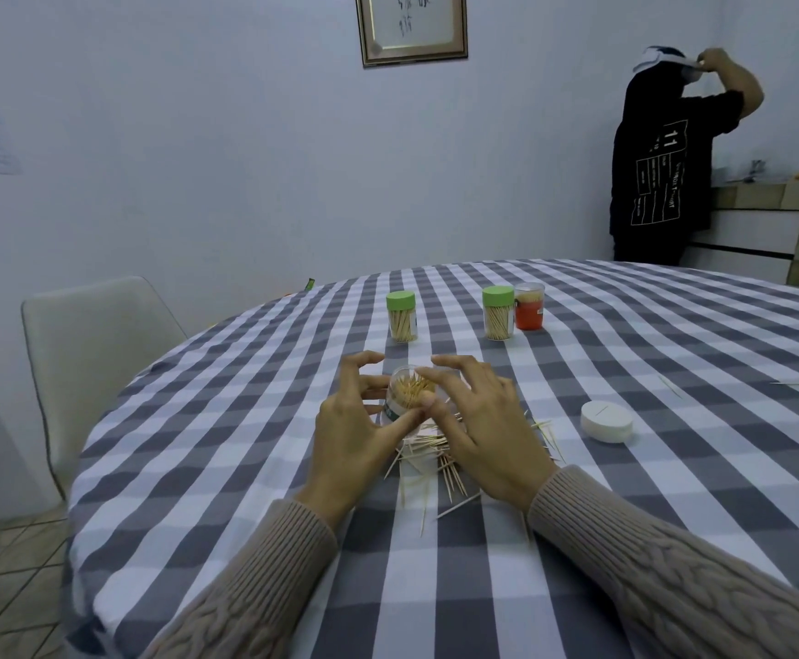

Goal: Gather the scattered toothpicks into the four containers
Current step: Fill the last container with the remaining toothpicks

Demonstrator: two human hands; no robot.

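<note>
Tipping is the risk: left hand (350, 420) grips the open jar (404, 397) on the desk (673, 335) while right hand (478, 411) pinches toothpicks (428, 451) into it; a nudge spills everything.

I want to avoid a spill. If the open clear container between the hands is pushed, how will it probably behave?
The open clear container is tilted toward the camera, so it probably tips easily. Being round plastic, it may roll or slip. With no lid on, its toothpicks could slide out onto the scattered pile.
</note>
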